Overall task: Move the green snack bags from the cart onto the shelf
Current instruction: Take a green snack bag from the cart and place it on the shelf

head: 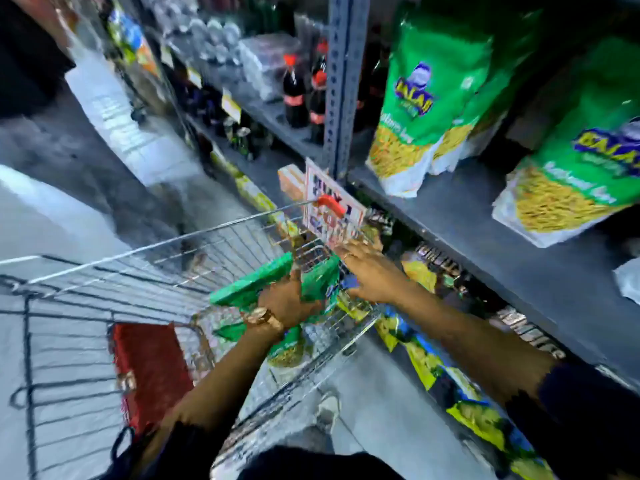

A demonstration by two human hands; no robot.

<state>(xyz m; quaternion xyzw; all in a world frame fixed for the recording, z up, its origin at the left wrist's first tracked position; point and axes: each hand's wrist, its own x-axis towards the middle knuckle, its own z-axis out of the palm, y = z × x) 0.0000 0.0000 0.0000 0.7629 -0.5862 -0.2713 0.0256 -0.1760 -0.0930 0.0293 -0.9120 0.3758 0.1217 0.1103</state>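
Note:
Inside the wire cart, my left hand, with a watch on its wrist, grips a green snack bag at the cart's right end. More green bags lie beneath it in the basket. My right hand reaches over the cart's right rim with its fingers spread, touching the bags there; I cannot see it holding one. On the grey shelf at upper right, green snack bags stand upright and another green bag leans at the far right. The frame is motion-blurred.
A red box lies in the cart's near end. Yellow-green packets fill the shelf below. A perforated upright post divides the shelving; cola bottles stand left of it. A price sign hangs above the cart.

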